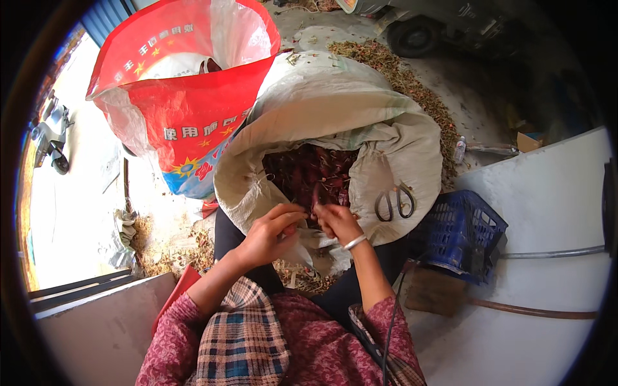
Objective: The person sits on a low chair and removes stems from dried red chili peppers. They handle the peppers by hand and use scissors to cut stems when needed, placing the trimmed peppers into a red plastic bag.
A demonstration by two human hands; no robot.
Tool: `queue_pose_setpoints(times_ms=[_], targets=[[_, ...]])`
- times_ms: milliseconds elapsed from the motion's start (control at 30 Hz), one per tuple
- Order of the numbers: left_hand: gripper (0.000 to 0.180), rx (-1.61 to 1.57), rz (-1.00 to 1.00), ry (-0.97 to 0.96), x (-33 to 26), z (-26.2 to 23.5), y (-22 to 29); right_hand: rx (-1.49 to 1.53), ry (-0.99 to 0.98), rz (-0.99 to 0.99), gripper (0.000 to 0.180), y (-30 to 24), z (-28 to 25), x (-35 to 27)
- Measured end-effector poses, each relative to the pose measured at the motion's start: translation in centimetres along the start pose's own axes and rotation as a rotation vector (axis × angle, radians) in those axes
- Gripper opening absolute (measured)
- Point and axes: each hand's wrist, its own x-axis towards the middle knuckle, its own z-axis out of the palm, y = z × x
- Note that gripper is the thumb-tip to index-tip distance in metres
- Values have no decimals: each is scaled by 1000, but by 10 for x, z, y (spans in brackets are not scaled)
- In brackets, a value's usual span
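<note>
Between my knees stands a wide white woven sack (309, 103) with its rim rolled outward. Dark red dried chili peppers (306, 168) with thin stems lie in its opening. Over the near edge, my right hand (340, 222), with a pale bangle at the wrist, is closed on a dried chili pepper (316, 195) that points up from the fingers. To its left, my left hand (270, 233) has its fingers curled and pinched together; what they hold, if anything, is too small to make out. Black-handled scissors (394, 203) rest on the sack's right fold, apart from both hands.
At the far left a large red printed bag (212, 96) leans against the sack. A blue plastic crate (465, 235) sits to the right. Loose stems and scraps (386, 71) cover the floor behind. A vehicle wheel (415, 36) and a plastic bottle (459, 149) are beyond.
</note>
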Motion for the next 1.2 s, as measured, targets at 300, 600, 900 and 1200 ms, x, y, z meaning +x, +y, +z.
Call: queue_pose_setpoints(times_ms=[300,600,900,1200], targets=[[37,-43,54,-106,-10,-5,22,-42,-109,-275,38,-22,35,-81],[28,102,125,-19,-35,0,41,-684,446,-974,13,-52,84,-123],[26,-10,236,-61,-39,-5,62,351,88,-272,13,-50,86,-133],[29,89,317,10,-33,-14,80,715,-32,-192,18,-57,91,-132]])
